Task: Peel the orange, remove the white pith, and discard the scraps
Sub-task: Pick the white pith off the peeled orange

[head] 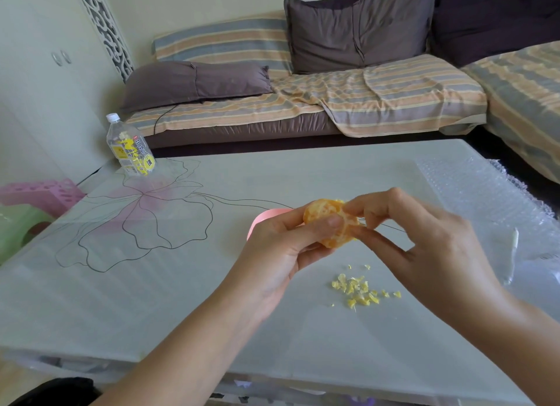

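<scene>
A peeled orange (321, 216) is held above the glass table (181, 299). My left hand (278, 248) grips it from below and the left, thumb across its front. My right hand (418, 233) pinches at the fruit's right side with thumb and forefinger. A small heap of pale yellow pith scraps (357, 290) lies on the table just under my hands. Part of the orange is hidden by my fingers.
A pink object (266, 216) shows behind my left hand. A clear plastic bottle (130, 148) with a yellow label stands at the table's far left corner. Bubble wrap (485, 199) covers the right side. A sofa with cushions (303, 96) lies beyond the table.
</scene>
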`<action>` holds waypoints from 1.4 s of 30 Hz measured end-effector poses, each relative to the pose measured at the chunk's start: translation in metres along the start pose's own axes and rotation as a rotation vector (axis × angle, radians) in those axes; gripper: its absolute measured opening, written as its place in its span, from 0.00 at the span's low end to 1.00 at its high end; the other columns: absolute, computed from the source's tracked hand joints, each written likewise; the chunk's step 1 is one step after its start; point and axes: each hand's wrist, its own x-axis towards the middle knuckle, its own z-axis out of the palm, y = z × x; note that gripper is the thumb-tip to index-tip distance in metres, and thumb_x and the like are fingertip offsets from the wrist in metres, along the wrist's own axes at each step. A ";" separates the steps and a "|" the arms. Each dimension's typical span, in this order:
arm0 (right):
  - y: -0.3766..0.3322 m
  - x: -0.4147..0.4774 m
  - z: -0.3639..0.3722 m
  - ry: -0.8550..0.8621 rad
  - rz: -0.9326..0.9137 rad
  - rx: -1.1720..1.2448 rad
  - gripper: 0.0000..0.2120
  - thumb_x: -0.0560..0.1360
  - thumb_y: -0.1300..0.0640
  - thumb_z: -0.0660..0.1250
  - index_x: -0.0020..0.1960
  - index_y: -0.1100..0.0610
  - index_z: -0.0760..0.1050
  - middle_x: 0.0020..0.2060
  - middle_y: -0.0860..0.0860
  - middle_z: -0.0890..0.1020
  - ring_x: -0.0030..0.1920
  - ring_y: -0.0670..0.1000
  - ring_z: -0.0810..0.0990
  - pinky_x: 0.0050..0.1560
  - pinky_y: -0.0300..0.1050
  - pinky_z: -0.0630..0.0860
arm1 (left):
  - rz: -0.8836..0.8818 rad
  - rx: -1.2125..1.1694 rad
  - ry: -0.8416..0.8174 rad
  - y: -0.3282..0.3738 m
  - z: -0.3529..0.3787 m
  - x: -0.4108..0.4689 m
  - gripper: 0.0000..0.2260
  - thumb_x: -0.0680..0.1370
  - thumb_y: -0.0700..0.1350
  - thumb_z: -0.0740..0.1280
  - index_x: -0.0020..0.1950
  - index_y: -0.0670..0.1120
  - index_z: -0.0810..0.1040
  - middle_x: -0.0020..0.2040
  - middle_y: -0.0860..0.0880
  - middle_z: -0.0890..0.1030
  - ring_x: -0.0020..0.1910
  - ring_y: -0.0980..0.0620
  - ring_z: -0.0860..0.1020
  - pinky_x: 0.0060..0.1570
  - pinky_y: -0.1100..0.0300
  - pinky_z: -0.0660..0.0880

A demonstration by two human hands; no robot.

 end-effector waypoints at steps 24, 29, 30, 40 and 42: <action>0.005 -0.004 0.007 -0.179 0.288 0.091 0.11 0.69 0.66 0.72 0.37 0.50 0.78 0.34 0.43 0.82 0.37 0.43 0.81 0.36 0.29 0.72 | -0.123 -0.336 0.100 0.001 -0.012 0.013 0.21 0.68 0.43 0.71 0.58 0.35 0.77 0.54 0.38 0.83 0.60 0.41 0.79 0.59 0.51 0.76; 0.028 -0.007 0.015 -0.180 0.383 -0.051 0.15 0.72 0.72 0.66 0.47 0.54 0.82 0.38 0.41 0.83 0.46 0.36 0.78 0.44 0.20 0.69 | -0.202 -0.500 0.105 -0.002 -0.020 0.015 0.28 0.69 0.40 0.72 0.67 0.33 0.70 0.58 0.35 0.79 0.58 0.36 0.79 0.58 0.46 0.76; 0.030 -0.006 0.015 -0.182 0.426 -0.051 0.15 0.71 0.71 0.67 0.46 0.53 0.82 0.37 0.41 0.83 0.45 0.34 0.77 0.45 0.20 0.69 | -0.217 -0.527 0.106 -0.003 -0.022 0.016 0.31 0.69 0.39 0.73 0.69 0.34 0.68 0.61 0.34 0.77 0.58 0.35 0.79 0.55 0.45 0.78; 0.033 -0.001 0.018 -0.379 0.462 -0.145 0.19 0.67 0.72 0.67 0.37 0.46 0.76 0.33 0.44 0.75 0.36 0.43 0.74 0.39 0.29 0.68 | -0.300 -0.501 0.100 -0.008 -0.017 0.014 0.14 0.66 0.38 0.72 0.49 0.36 0.78 0.58 0.34 0.78 0.55 0.32 0.79 0.41 0.49 0.82; 0.034 -0.002 0.017 -0.382 0.457 -0.144 0.22 0.68 0.73 0.65 0.36 0.45 0.77 0.34 0.43 0.77 0.39 0.41 0.75 0.40 0.25 0.68 | -0.303 -0.493 0.089 -0.009 -0.017 0.015 0.14 0.65 0.38 0.72 0.49 0.36 0.78 0.58 0.35 0.78 0.55 0.32 0.79 0.41 0.49 0.82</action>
